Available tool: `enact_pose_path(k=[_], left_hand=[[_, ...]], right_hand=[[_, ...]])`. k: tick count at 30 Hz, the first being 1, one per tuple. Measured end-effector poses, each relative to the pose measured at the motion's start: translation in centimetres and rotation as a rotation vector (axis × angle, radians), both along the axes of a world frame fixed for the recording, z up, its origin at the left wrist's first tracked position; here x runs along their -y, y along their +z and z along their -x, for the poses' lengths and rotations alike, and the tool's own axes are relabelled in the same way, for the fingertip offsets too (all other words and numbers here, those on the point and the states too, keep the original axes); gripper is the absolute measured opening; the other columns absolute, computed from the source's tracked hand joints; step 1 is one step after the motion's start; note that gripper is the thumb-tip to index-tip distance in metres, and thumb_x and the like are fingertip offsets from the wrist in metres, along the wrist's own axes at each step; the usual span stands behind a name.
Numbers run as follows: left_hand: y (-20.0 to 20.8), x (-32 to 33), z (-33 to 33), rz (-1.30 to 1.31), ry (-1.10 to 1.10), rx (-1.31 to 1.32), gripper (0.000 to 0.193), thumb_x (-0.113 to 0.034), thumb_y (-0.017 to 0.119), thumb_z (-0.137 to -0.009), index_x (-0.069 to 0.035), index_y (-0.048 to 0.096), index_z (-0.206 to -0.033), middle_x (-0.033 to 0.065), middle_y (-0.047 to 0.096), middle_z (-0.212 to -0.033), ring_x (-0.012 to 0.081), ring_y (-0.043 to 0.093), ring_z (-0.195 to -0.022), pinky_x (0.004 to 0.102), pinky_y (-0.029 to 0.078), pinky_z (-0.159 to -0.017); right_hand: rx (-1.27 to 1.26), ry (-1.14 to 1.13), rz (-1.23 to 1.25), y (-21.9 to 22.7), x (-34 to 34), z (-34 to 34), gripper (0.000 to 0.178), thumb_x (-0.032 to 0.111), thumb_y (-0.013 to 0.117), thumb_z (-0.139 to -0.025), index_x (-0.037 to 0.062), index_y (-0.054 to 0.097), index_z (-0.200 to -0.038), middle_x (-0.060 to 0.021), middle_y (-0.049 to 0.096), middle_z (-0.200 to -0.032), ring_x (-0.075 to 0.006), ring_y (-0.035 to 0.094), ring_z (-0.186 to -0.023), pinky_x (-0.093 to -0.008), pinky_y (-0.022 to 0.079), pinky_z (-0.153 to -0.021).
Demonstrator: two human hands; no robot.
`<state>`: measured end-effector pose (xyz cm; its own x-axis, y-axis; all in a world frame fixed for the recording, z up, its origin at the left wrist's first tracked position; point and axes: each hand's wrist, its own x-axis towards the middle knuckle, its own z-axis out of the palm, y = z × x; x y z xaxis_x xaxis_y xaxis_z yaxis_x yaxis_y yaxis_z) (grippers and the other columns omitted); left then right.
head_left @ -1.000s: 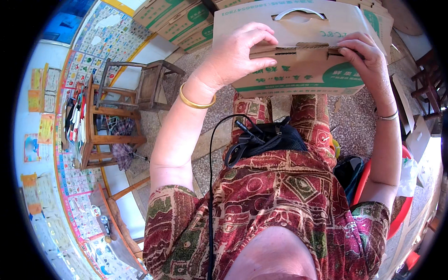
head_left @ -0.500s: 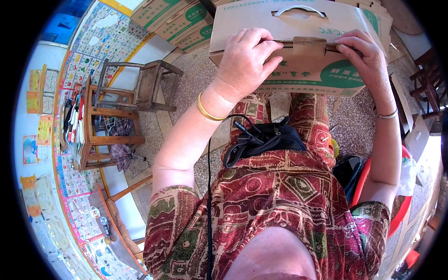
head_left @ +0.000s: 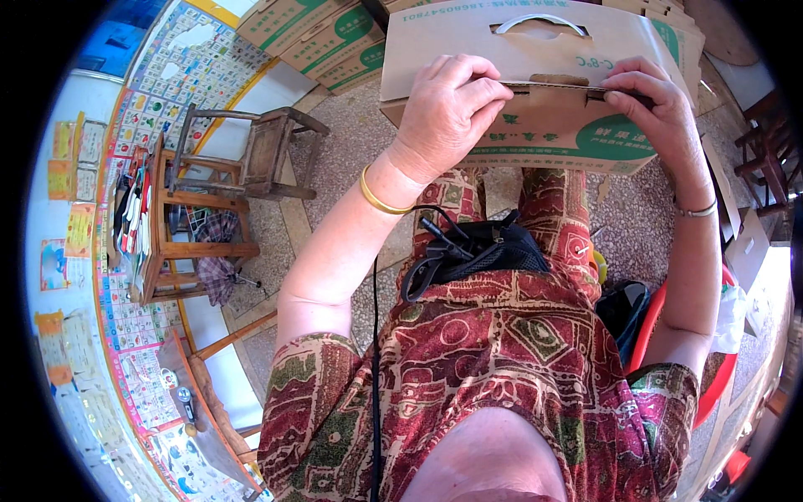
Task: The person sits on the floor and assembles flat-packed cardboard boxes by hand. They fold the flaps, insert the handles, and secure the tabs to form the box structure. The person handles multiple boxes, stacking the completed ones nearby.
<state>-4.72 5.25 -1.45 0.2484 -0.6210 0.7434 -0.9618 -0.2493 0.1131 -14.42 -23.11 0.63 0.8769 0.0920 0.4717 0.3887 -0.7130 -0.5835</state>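
A brown cardboard box [head_left: 452, 48] with green print and a white carrying handle [head_left: 539, 18] on top stands in front of me, just past my knees. My left hand [head_left: 447, 117] is closed, thumb and fingers pinching at the box's near top edge, left of the middle. At the right part of the same edge, my right hand [head_left: 657, 109] grips the lid edge between thumb and fingers. Between the hands, a small cutout with torn-looking brown board [head_left: 559, 80] shows at the edge. The fingertips partly hide what they pinch.
More green-printed cartons [head_left: 330, 42] are stacked behind at left. A wooden chair [head_left: 272, 155] and a wooden stand [head_left: 209, 251] with papers are on my left. A black pouch [head_left: 477, 251] with a cable lies on my lap. By my right side is a red tub [head_left: 652, 318].
The tab that stuck out over the near edge between my hands no longer covers the box front there. The box and my left hand have shifted slightly right.
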Motion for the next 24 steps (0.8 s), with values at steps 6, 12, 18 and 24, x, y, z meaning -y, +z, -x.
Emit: enact_pose_path(k=[6,12,18,24], left_hand=[[0.4,0.1,0.3,-0.037,0.015,-0.028,0.019,-0.004,0.077,-0.074,-0.007,0.067,-0.089,0.006,0.062,-0.102,0.0271,0.06,-0.095,0.0377,0.05,-0.083],[0.1,0.6,1.1,-0.037,0.082,-0.022,0.024,-0.003,0.078,-0.071,-0.007,0.063,-0.089,0.0077,0.06,-0.108,0.0295,0.058,-0.101,0.0392,0.047,-0.089],[-0.5,0.9,0.6,-0.009,0.088,0.0,0.024,-0.001,0.077,-0.07,-0.007,0.062,-0.087,0.0077,0.06,-0.107,0.0297,0.058,-0.1,0.0394,0.047,-0.088],[-0.4,0.5,0.3,-0.006,0.022,-0.057,0.015,0.0,0.074,-0.075,-0.005,0.065,-0.086,0.008,0.062,-0.105,0.0281,0.061,-0.099,0.0373,0.05,-0.086]], right_hand=[[0.004,-0.009,-0.009,-0.2,0.0,-0.1,0.018,0.016,0.072,-0.088,0.0009,0.07,-0.097,-0.0045,0.063,-0.105,-0.0167,0.062,-0.098,-0.0288,0.049,-0.087],[0.023,-0.022,0.008,-0.4,0.1,-0.3,0.018,0.017,0.071,-0.088,0.0009,0.07,-0.097,-0.0051,0.064,-0.105,-0.0178,0.063,-0.097,-0.029,0.05,-0.087],[0.012,-0.037,0.035,-0.3,-0.1,-0.1,0.018,0.017,0.071,-0.088,0.0018,0.07,-0.096,-0.0051,0.064,-0.105,-0.0185,0.063,-0.097,-0.0298,0.05,-0.087],[0.091,-0.026,0.154,-0.3,-0.3,-0.1,0.022,0.025,0.069,-0.09,0.0041,0.073,-0.099,-0.0045,0.065,-0.105,-0.0206,0.06,-0.102,-0.0328,0.049,-0.088]])
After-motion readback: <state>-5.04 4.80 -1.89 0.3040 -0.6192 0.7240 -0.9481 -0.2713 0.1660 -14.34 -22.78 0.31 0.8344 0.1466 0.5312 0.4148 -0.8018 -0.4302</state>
